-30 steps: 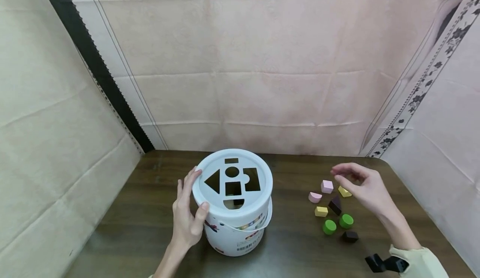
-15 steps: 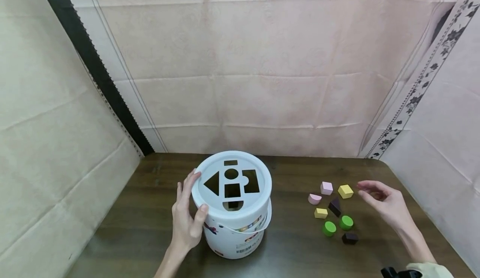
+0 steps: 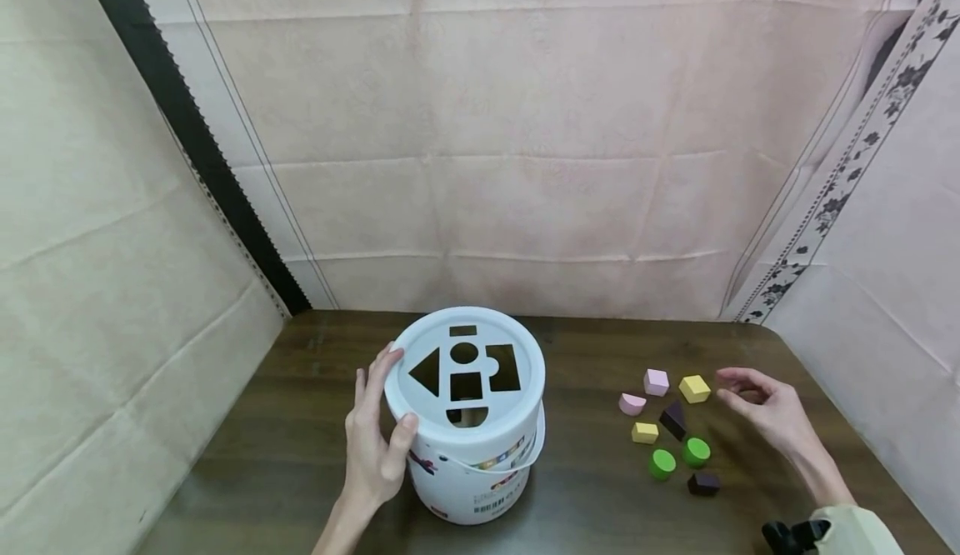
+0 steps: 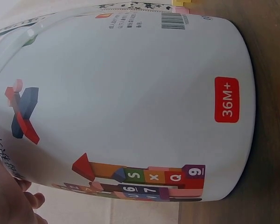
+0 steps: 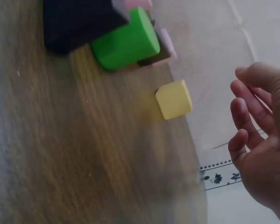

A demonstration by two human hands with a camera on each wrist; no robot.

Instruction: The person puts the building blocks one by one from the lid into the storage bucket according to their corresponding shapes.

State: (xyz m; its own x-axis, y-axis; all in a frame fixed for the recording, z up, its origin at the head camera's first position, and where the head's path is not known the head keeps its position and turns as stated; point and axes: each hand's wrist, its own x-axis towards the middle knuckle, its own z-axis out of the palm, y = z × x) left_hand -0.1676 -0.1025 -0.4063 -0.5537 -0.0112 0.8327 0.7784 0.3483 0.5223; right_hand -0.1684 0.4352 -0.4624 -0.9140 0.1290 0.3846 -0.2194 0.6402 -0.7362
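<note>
A white bucket (image 3: pixel 471 488) with a pale blue lid (image 3: pixel 435 409) stands on the wooden table, its lid cut with several shaped holes. My left hand (image 3: pixel 378 438) grips the lid's left side, thumb at the front rim and fingers round the far edge. In the left wrist view, the bucket's printed side (image 4: pixel 130 93) fills most of the picture. My right hand (image 3: pixel 768 413) hovers just right of a yellow block (image 3: pixel 694 388), fingers loosely bent with nothing between them. That same yellow block (image 5: pixel 174 100) appears apart from the fingertips in the right wrist view.
Left of the right hand lie a lilac block (image 3: pixel 656 382), a pink half-round block (image 3: pixel 632 404), a smaller yellow block (image 3: pixel 645 432), a dark triangular block (image 3: pixel 673 419), two green cylinders (image 3: pixel 696 452) and a dark block (image 3: pixel 703 483). Pale cloth walls (image 3: pixel 525 163) enclose the table (image 3: pixel 262 438).
My right hand has drawn back to the right and down from above the yellow block, which now shows whole. The left hand keeps its place on the lid.
</note>
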